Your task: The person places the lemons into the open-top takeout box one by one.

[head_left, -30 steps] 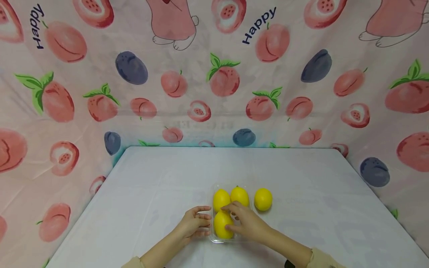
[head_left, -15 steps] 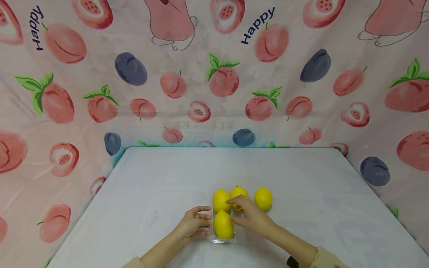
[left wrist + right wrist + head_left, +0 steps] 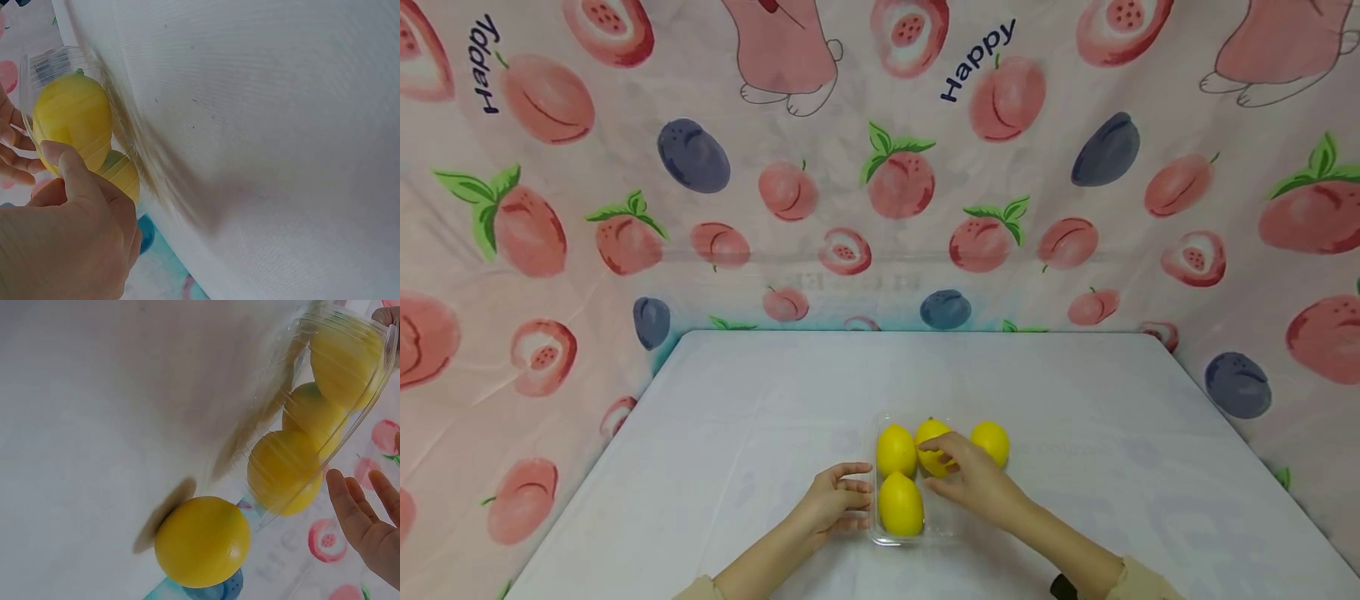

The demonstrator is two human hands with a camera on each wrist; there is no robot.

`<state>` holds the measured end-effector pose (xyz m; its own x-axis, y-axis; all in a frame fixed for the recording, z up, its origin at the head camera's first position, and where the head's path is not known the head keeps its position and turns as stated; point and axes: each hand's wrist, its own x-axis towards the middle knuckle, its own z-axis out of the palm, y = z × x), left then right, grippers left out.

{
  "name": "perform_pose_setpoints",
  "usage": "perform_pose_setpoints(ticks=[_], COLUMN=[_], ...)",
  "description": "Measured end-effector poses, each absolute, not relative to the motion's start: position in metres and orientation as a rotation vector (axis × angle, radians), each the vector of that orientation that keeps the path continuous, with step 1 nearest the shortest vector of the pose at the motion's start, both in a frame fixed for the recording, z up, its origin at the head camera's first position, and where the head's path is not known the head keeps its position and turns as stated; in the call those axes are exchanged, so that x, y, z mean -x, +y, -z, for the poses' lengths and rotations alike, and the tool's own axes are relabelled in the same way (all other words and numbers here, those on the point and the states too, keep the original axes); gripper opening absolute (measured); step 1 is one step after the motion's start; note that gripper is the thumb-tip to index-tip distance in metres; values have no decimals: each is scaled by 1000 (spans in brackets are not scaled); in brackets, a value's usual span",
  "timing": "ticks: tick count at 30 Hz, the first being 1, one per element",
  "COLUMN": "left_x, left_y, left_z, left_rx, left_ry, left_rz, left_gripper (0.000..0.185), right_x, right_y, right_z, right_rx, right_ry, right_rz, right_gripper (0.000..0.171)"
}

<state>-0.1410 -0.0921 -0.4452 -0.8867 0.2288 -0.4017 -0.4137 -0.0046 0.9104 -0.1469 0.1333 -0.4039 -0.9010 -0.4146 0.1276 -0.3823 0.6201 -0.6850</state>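
Clear tray [image 3: 876, 533] w/ 3 lemons [image 3: 900, 502], 1 lemon [image 3: 992, 440] outside.

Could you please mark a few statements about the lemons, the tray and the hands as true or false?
1. Three lemons lie in the clear tray. True.
2. A fourth lemon sits on the table outside the tray. True.
3. The left hand lifts a lemon. False: it holds the tray's edge.
4. The right hand rests flat on the table. False: its fingers are over the far right lemon in the tray.
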Motion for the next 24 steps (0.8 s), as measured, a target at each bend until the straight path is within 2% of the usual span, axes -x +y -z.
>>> perform_pose_setpoints(ticks=[24], left_x=[139], left_y=[-92], left_z=[444], left_rx=[179], left_ry=[1837], left_rz=[-1955], left_gripper=[42], right_x=[160], right_y=[169], right_z=[402], right_rx=[492], right_ry=[2940], right_rz=[1174], right_gripper=[37])
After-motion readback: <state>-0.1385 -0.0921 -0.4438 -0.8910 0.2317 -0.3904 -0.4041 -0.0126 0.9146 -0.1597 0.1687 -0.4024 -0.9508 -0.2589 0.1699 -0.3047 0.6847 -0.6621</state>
